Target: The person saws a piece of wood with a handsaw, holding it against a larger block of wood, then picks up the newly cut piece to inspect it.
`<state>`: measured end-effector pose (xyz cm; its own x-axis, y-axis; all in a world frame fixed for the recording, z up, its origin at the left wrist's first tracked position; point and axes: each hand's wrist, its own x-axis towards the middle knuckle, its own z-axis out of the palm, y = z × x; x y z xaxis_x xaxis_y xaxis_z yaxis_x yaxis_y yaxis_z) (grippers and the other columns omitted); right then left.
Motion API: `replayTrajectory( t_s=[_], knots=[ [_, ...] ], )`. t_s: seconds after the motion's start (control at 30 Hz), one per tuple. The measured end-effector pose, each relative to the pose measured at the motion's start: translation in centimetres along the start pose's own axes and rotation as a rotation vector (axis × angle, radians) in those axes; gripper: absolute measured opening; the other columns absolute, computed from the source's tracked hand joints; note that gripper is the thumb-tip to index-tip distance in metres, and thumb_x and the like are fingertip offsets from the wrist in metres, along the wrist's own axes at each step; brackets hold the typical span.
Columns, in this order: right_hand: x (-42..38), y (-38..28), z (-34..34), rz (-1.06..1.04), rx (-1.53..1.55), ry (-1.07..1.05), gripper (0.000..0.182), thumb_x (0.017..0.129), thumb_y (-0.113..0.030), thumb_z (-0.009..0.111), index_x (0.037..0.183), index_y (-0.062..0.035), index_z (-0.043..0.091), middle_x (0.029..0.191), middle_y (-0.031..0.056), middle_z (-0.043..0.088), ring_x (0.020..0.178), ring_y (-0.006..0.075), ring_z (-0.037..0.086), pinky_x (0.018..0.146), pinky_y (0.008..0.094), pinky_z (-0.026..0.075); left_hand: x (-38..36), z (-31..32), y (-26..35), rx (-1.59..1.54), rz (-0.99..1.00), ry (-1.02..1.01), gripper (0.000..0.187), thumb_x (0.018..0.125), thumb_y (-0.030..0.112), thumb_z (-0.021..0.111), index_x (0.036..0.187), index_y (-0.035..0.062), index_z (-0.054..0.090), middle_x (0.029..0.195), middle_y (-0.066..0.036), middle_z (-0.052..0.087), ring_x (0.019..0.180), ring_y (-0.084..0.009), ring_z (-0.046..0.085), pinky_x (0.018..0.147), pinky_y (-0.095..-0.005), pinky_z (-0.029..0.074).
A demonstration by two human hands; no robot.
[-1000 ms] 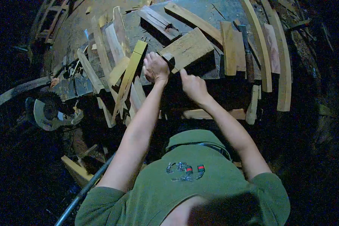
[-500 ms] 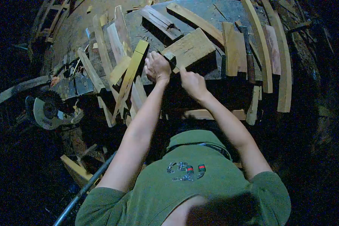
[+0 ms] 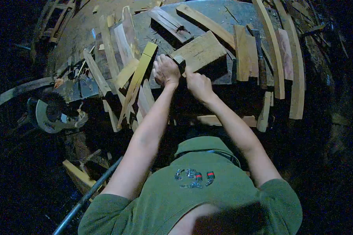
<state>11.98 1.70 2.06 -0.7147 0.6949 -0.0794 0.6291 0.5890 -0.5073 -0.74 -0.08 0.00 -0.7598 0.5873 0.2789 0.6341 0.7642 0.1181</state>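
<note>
The left hand (image 3: 166, 70) and right hand (image 3: 199, 86) curl their fingers beside a rough, rectangular wooden block (image 3: 202, 51). Any pinch is unclear.

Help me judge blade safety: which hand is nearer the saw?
Left. The left hand is to the right of the saw, with wood strips between them; the right hand is farther right, by the thick block.

Dim rm, cluttered wooden workbench (image 3: 219, 11) (bluish top), v. dark surroundings.
</note>
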Motion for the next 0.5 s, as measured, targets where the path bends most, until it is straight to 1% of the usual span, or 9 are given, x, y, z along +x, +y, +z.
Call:
replayTrajectory(
  t_s=[0.07, 0.13, 0.23, 0.27, 0.3, 0.4, 0.47, 0.5],
  knots=[
    [1.6, -0.9, 0.4, -0.01, 0.004, 0.085, 0.009, 0.083, -0.012, 0.041, 0.088, -0.0072, 0.047, 0.056, 0.0154, 0.059, 0.052, 0.0325, 0.061, 0.044, 0.0437, 0.05, 0.1, 0.4, -0.2, -0.005, 0.002, 0.0, 0.015, 0.083, 0.021, 0.042, 0.083, 0.0086, 0.051, 0.087, -0.007, 0.055, 0.087, -0.0264, 0.052, 0.072, -0.041, 0.041],
    [0.7, -0.5, -0.1, -0.023, -0.033, 0.101, 0.009, 0.082, -0.012, 0.042, 0.089, -0.0075, 0.047, 0.055, 0.0158, 0.059, 0.051, 0.0319, 0.061, 0.044, 0.0435, 0.05, -0.1, 0.6, -0.2, -0.01, -0.003, -0.019, 0.015, 0.083, 0.022, 0.043, 0.083, 0.0088, 0.051, 0.087, -0.007, 0.055, 0.087, -0.0263, 0.052, 0.072, -0.0411, 0.041],
    [-2.6, 0.3, -1.3, -0.007, 0.017, 0.006, 0.009, 0.081, -0.011, 0.043, 0.089, -0.0078, 0.047, 0.055, 0.016, 0.059, 0.051, 0.0318, 0.061, 0.044, 0.0439, 0.05, 0.2, 1.0, -0.5, 0.0, 0.005, -0.005, 0.015, 0.083, 0.022, 0.044, 0.082, 0.0093, 0.052, 0.086, -0.007, 0.054, 0.086, -0.0256, 0.052, 0.072, -0.0407, 0.04],
    [-4.1, 0.9, -1.7, 0.005, 0.007, -0.043, 0.013, 0.08, -0.009, 0.044, 0.092, -0.0059, 0.045, 0.056, 0.0178, 0.058, 0.052, 0.0342, 0.06, 0.046, 0.0458, 0.049, 0.1, 0.9, -0.5, 0.0, 0.017, 0.004, 0.015, 0.083, 0.022, 0.044, 0.082, 0.0094, 0.052, 0.086, -0.006, 0.054, 0.086, -0.0253, 0.052, 0.072, -0.0405, 0.04],
    [-4.8, 1.2, -1.9, 0.017, -0.002, -0.091, 0.018, 0.078, -0.008, 0.045, 0.096, -0.004, 0.043, 0.056, 0.0197, 0.057, 0.053, 0.0366, 0.059, 0.047, 0.0476, 0.048, -0.1, 0.7, -0.2, 0.004, 0.007, 0.056, 0.015, 0.083, 0.023, 0.043, 0.082, 0.0095, 0.052, 0.085, -0.006, 0.054, 0.086, -0.0251, 0.052, 0.072, -0.0405, 0.039],
    [-3.5, 0.9, -1.3, 0.005, 0.02, -0.066, 0.018, 0.079, -0.008, 0.044, 0.097, -0.0051, 0.043, 0.057, 0.0193, 0.057, 0.052, 0.0363, 0.059, 0.046, 0.0475, 0.048, 0.1, 0.2, 0.0, 0.001, -0.013, -0.019, 0.016, 0.083, 0.023, 0.043, 0.081, 0.0093, 0.052, 0.085, -0.006, 0.054, 0.086, -0.0253, 0.052, 0.072, -0.0409, 0.039],
    [-0.5, 0.0, -0.2, 0.014, 0.005, -0.031, 0.018, 0.079, -0.008, 0.043, 0.097, -0.0064, 0.043, 0.058, 0.0186, 0.058, 0.054, 0.0361, 0.059, 0.046, 0.0474, 0.048, 0.0, 0.1, 0.1, -0.01, -0.012, 0.006, 0.017, 0.083, 0.023, 0.042, 0.081, 0.009, 0.052, 0.086, -0.006, 0.054, 0.086, -0.0256, 0.052, 0.072, -0.0409, 0.039],
    [1.0, -0.7, 0.3, 0.0, 0.002, 0.026, 0.014, 0.08, -0.01, 0.043, 0.094, -0.0076, 0.044, 0.057, 0.0172, 0.058, 0.053, 0.0341, 0.06, 0.045, 0.046, 0.048, -0.1, 0.2, 0.1, -0.016, -0.012, 0.024, 0.017, 0.083, 0.022, 0.042, 0.081, 0.0087, 0.052, 0.086, -0.006, 0.054, 0.085, -0.0258, 0.052, 0.071, -0.0408, 0.04]
  ],
)
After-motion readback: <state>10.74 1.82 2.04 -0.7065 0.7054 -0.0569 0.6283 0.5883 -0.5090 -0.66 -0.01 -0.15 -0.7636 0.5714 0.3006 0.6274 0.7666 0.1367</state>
